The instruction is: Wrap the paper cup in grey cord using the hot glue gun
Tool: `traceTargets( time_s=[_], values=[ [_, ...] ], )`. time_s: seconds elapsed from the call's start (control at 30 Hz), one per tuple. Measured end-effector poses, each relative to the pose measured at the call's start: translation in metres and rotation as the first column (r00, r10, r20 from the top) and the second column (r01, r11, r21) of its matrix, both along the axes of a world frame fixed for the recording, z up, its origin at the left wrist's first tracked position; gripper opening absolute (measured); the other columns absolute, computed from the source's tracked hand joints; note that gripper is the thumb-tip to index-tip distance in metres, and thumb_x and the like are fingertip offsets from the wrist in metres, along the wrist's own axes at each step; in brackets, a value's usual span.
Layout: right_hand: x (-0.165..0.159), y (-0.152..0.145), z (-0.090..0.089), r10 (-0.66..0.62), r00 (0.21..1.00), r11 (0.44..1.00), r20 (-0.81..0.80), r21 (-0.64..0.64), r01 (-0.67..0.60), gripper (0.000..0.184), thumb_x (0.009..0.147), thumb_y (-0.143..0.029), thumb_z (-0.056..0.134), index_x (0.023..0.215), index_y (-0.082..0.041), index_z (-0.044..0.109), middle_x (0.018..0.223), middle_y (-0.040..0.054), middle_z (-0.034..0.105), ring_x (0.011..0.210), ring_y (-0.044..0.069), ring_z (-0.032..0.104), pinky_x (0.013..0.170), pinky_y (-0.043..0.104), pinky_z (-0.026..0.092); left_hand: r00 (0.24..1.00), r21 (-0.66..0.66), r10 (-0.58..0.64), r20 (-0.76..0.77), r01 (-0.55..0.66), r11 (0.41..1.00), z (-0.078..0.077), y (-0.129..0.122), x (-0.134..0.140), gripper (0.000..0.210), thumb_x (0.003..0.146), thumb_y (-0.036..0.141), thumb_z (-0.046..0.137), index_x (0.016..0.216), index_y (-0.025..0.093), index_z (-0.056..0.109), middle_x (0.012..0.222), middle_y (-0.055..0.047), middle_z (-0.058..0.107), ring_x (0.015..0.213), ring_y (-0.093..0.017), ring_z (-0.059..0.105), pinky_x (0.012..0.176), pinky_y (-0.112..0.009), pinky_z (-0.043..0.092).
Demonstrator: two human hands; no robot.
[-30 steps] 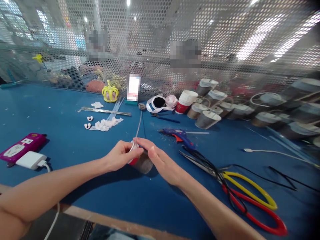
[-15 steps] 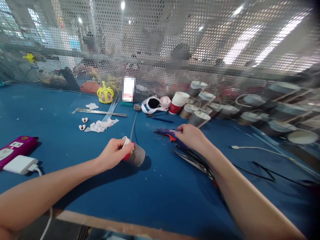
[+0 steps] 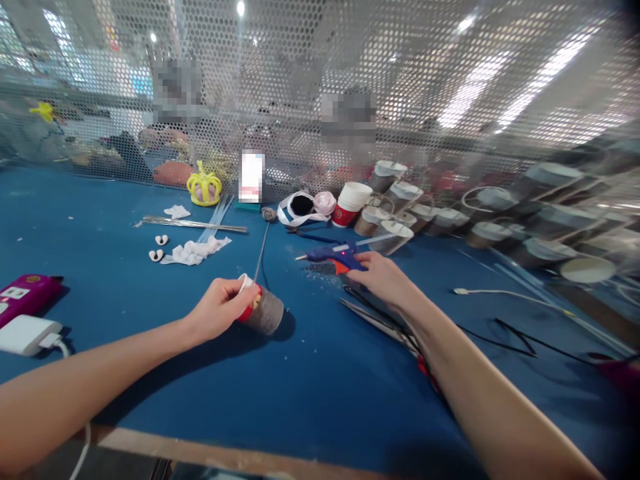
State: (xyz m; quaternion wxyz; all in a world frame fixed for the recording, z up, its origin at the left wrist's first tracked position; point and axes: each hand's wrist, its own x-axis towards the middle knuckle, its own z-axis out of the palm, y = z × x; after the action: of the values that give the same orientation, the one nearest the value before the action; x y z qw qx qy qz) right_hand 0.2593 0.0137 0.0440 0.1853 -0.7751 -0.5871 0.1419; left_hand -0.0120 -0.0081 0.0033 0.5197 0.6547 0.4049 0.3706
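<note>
My left hand (image 3: pixel 220 307) grips a paper cup (image 3: pixel 267 312) by its white rim. The cup is tilted on its side, wrapped in grey fuzzy material with a red band showing. From its mouth a thin grey stem (image 3: pixel 261 252) reaches to a small grey ball (image 3: pixel 269 214). My right hand (image 3: pixel 377 277) is closed around the handle of a blue hot glue gun (image 3: pixel 330 253) with an orange trigger. The gun's nozzle points left, and a clear glue stick sticks out at its rear. Below it lie scissors (image 3: pixel 380 325), partly under my right forearm.
Many grey-wrapped cups (image 3: pixel 540 200) crowd the right back. A stack of paper cups (image 3: pixel 350 203), white ribbon (image 3: pixel 295 210) and a yellow crown (image 3: pixel 204 187) stand along the mesh screen (image 3: pixel 280 87). White fabric scraps (image 3: pixel 195 251) and a purple power strip (image 3: pixel 33 297) are at left.
My right hand has lifted the glue gun off the table, its nozzle and glue stick now showing clearly. My left hand still holds the cup. The whole view has shifted slightly.
</note>
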Motion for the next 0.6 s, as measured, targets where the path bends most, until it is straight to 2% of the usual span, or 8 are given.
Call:
traceTargets(
  time_s=[0.07, 0.1, 0.17, 0.23, 0.27, 0.43, 0.53, 0.6],
  values=[
    [-0.006, -0.01, 0.009, 0.032, 0.994, 0.998, -0.107, 0.057, -0.026, 0.027, 0.07, -0.026, 0.053, 0.094, -0.014, 0.053, 0.094, 0.0102, 0.062, 0.085, 0.019, 0.059, 0.065, 0.024, 0.045, 1.0, -0.016, 0.008, 0.005, -0.008, 1.0, 0.0, 0.0, 0.0, 0.036, 0.076, 0.039, 0.045, 0.052, 0.012, 0.047, 0.049, 0.003, 0.042, 0.049, -0.006, 0.034, 0.048, -0.018, 0.029],
    [-0.011, -0.016, 0.013, 0.06, 0.984, 0.996, -0.168, 0.072, -0.049, 0.026, 0.071, -0.03, 0.053, 0.092, -0.015, 0.053, 0.088, 0.0081, 0.063, 0.078, 0.017, 0.06, 0.062, 0.024, 0.045, 1.0, -0.023, 0.011, 0.007, -0.011, 1.0, 0.0, 0.0, 0.0, 0.037, 0.075, 0.039, 0.045, 0.051, 0.012, 0.048, 0.049, 0.003, 0.042, 0.048, -0.006, 0.034, 0.047, -0.018, 0.029],
    [-0.021, -0.029, 0.02, 0.134, 0.928, 0.989, -0.348, 0.099, -0.106, 0.023, 0.07, -0.037, 0.054, 0.08, -0.016, 0.054, 0.068, 0.003, 0.061, 0.059, 0.013, 0.056, 0.052, 0.023, 0.044, 1.0, -0.033, 0.015, 0.006, -0.014, 0.999, 0.0, 0.0, 0.001, 0.037, 0.075, 0.04, 0.045, 0.051, 0.012, 0.048, 0.048, 0.003, 0.042, 0.047, -0.006, 0.034, 0.046, -0.018, 0.028],
    [-0.032, -0.041, 0.023, 0.204, 0.868, 0.979, -0.452, 0.098, -0.179, 0.023, 0.067, -0.04, 0.058, 0.067, -0.017, 0.053, 0.059, 0.0002, 0.056, 0.051, 0.011, 0.051, 0.047, 0.022, 0.04, 1.0, -0.031, 0.017, 0.003, -0.017, 0.999, 0.0, 0.0, 0.0, 0.038, 0.075, 0.04, 0.044, 0.05, 0.012, 0.046, 0.046, 0.003, 0.039, 0.046, -0.006, 0.032, 0.044, -0.018, 0.026],
    [-0.038, -0.047, 0.023, 0.231, 0.854, 0.973, -0.466, 0.104, -0.207, 0.023, 0.067, -0.039, 0.059, 0.065, -0.017, 0.053, 0.057, -0.0004, 0.055, 0.05, 0.01, 0.049, 0.046, 0.021, 0.04, 1.0, -0.03, 0.018, -0.001, -0.018, 0.999, 0.0, 0.001, 0.0, 0.039, 0.075, 0.041, 0.044, 0.049, 0.012, 0.046, 0.045, 0.004, 0.037, 0.045, -0.006, 0.031, 0.044, -0.018, 0.025],
    [-0.058, -0.07, 0.018, 0.267, 0.832, 0.959, -0.486, 0.044, -0.281, 0.025, 0.07, -0.039, 0.055, 0.083, -0.018, 0.059, 0.055, -0.0021, 0.056, 0.044, 0.01, 0.048, 0.04, 0.021, 0.04, 1.0, -0.041, 0.02, -0.012, -0.02, 0.999, -0.001, 0.002, -0.001, 0.038, 0.076, 0.04, 0.043, 0.052, 0.011, 0.049, 0.047, 0.003, 0.038, 0.047, -0.006, 0.032, 0.045, -0.018, 0.026],
    [-0.064, -0.079, 0.018, 0.268, 0.87, 0.955, -0.414, -0.002, -0.295, 0.022, 0.07, -0.04, 0.055, 0.065, -0.019, 0.058, 0.042, -0.0047, 0.049, 0.039, 0.009, 0.045, 0.039, 0.02, 0.039, 1.0, -0.046, 0.013, 0.009, -0.013, 0.999, -0.001, 0.003, -0.002, 0.037, 0.075, 0.04, 0.043, 0.053, 0.011, 0.05, 0.049, 0.002, 0.041, 0.048, -0.006, 0.034, 0.046, -0.018, 0.029],
    [-0.068, -0.083, 0.018, 0.265, 0.889, 0.956, -0.374, -0.021, -0.294, 0.027, 0.068, -0.04, 0.058, 0.051, -0.02, 0.05, 0.038, -0.0059, 0.044, 0.036, 0.008, 0.042, 0.039, 0.02, 0.039, 1.0, -0.038, 0.012, 0.003, -0.012, 0.999, 0.0, 0.004, -0.002, 0.036, 0.075, 0.039, 0.043, 0.054, 0.01, 0.051, 0.049, 0.003, 0.042, 0.047, -0.006, 0.034, 0.045, -0.017, 0.028]
  ],
)
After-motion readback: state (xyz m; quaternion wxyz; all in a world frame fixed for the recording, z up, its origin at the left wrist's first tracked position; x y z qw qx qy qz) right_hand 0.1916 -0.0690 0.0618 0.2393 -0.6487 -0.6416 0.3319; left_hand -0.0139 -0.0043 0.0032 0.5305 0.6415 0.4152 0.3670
